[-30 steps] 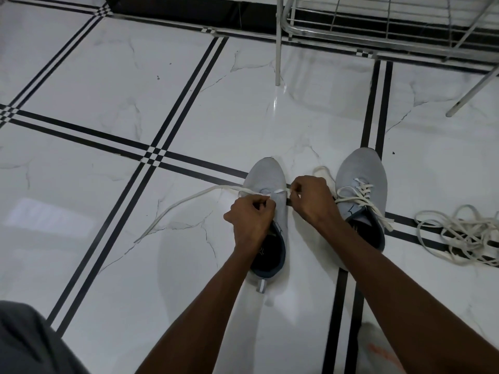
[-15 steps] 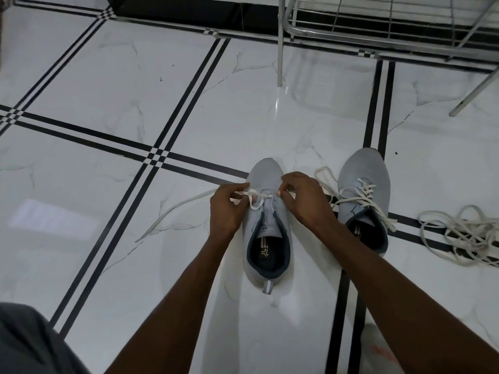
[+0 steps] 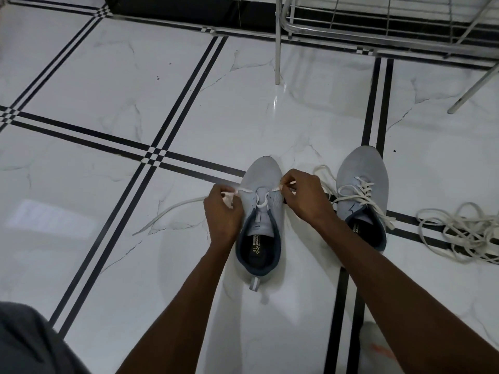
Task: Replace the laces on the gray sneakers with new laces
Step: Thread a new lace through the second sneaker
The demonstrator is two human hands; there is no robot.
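Nearest the camera, a patch of dark gray clothing [image 3: 29, 344] fills the bottom left corner, and a white cloth with an orange mark [image 3: 376, 346] lies on the floor [image 3: 108, 76] near the bottom edge, right of centre. Two bare forearms reach forward from there over the white marble tiles with their black double lines. Between them stands the left gray sneaker [image 3: 260, 220], heel toward the person, toe pointing away, its dark opening unlaced apart from the lowest eyelets. The left hand [image 3: 222, 211] sits just beside the shoe's left side, its grip curled tight around the new white lace [image 3: 172, 210], whose free end trails off left across the floor. The right hand [image 3: 303, 197] is at the shoe's right side, thumb and fingers pinching the other end of that lace. A small loop of it shows over the tongue. Right of this, the second gray sneaker [image 3: 361, 195] stands fully laced in white. Further right a loose heap of white laces [image 3: 464, 233] lies by the frame's edge. Farthest away, a metal rack [image 3: 378, 25] stands on thin legs
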